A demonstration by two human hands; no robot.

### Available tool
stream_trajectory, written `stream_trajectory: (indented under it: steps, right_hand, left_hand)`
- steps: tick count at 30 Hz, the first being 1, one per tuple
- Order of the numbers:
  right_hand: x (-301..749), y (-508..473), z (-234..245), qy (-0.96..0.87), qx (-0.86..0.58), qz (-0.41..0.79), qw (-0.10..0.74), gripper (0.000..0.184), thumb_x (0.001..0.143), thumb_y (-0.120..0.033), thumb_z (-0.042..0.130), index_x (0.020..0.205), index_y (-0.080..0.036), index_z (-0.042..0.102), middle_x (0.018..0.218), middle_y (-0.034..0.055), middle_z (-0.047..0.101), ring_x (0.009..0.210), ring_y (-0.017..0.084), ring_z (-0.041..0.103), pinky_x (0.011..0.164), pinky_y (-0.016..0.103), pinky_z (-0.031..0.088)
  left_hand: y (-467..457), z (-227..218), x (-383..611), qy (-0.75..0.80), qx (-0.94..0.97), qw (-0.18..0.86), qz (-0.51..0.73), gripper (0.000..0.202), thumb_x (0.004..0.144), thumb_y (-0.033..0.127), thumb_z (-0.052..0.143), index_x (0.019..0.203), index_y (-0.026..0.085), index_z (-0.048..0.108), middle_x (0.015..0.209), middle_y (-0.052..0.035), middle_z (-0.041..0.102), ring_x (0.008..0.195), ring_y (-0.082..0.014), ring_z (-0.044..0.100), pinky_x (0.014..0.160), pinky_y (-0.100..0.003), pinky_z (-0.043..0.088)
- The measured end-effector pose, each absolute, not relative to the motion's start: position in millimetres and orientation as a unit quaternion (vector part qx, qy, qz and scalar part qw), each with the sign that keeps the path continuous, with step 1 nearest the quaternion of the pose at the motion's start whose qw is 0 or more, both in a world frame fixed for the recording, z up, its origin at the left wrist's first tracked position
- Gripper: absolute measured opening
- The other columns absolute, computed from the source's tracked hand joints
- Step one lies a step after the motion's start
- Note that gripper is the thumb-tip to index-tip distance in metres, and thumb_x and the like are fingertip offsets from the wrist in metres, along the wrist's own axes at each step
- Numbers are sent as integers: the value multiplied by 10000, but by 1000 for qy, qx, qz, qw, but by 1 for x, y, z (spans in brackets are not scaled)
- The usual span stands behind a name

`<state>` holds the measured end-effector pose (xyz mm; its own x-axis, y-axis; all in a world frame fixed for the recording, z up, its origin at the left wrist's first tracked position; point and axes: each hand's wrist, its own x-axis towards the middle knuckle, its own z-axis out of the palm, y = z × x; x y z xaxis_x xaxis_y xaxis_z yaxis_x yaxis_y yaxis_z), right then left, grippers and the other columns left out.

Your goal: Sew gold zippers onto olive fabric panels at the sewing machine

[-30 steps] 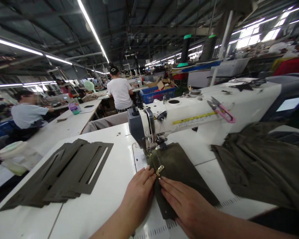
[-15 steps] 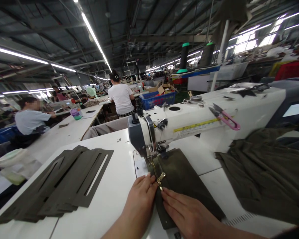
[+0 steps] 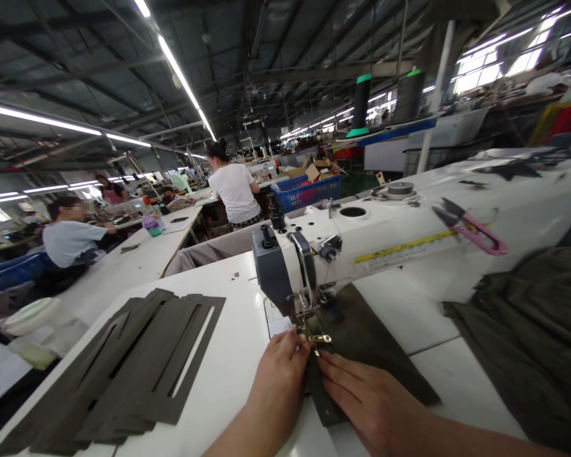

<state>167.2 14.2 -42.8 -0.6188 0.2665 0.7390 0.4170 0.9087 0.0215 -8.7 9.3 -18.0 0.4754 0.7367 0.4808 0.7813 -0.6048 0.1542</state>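
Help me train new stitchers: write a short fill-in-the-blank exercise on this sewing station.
1. The left hand and right hand press an olive fabric panel beside a zipper slider of ____ colour, at the sewing machine.
2. The thread snips on the machine arm have ____ handles.
3. Slotted olive cut pieces lie in a ____ on the white table.
4. The crate beyond the machine is ____.

Missing words: gold; pink; stack; blue.
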Motion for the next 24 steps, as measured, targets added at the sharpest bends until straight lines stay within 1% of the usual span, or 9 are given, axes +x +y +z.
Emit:
stream_trajectory:
  steps: [5,8,10,12,13,15,19,21,24]
  right_hand:
    - [170,17,-29,-916,-185,-85,345,395,752,-38,349,984,-25,668,1070,158,630,1036,219,575,939,284,453]
    - [176,13,-15,-929,-187,-71,310,336,815,-155,431,1049,-42,644,1117,142,610,1036,215,578,908,263,473]
    - [181,16,-15,-931,-198,-54,302,321,855,-248,449,1062,-95,640,1095,112,628,977,195,608,852,244,506]
    - [184,31,-26,-918,-231,-47,318,321,903,-277,375,1023,-163,650,1023,79,659,895,182,636,777,256,538]
    - [183,42,-35,-903,-256,-57,342,355,917,-306,334,1001,-174,653,1006,84,660,884,207,637,767,312,543]
    - [178,67,-53,-871,-287,-91,389,409,906,-400,325,918,-181,670,886,109,674,755,274,643,649,414,538]
    - [166,100,-77,-882,-336,-65,323,288,858,-348,425,838,-212,679,780,141,651,655,283,625,601,414,478]
    - [164,103,-77,-871,-359,-40,333,300,826,-394,431,765,-222,670,725,136,641,629,291,620,584,414,472]
    - [162,99,-67,-848,-394,78,346,348,763,-498,436,649,-230,625,631,88,630,570,269,621,512,365,484]
  left_hand:
    - [16,-22,-9,-480,-840,10,-251,226,760,11,475,916,136,580,903,-95,564,826,-213,560,730,-362,522]
    - [16,-21,-8,-489,-839,11,-239,190,763,41,468,891,125,579,890,-101,560,818,-213,550,735,-359,512]
    - [12,-18,-6,-492,-841,20,-222,143,752,83,498,862,121,582,878,-100,567,822,-215,546,750,-345,504]
    - [6,-12,-6,-492,-848,41,-193,140,734,139,546,866,119,585,888,-97,581,858,-218,543,809,-336,485]
    - [3,-10,-6,-490,-853,54,-172,175,733,169,561,896,111,585,903,-101,587,884,-222,542,860,-347,463]
    - [-3,-7,-6,-493,-857,79,-132,277,758,248,558,988,95,567,946,-110,592,912,-227,541,950,-396,401]
    - [-8,-16,-6,-510,-845,99,-127,398,771,329,528,1116,131,510,1002,-86,593,928,-229,544,1009,-489,313]
    - [-6,-25,-6,-517,-839,103,-133,418,757,333,528,1124,133,503,1017,-97,586,939,-238,544,1001,-503,316]
    - [1,-36,-7,-530,-830,113,-130,346,788,300,500,1090,130,521,986,-105,584,918,-229,564,987,-490,343]
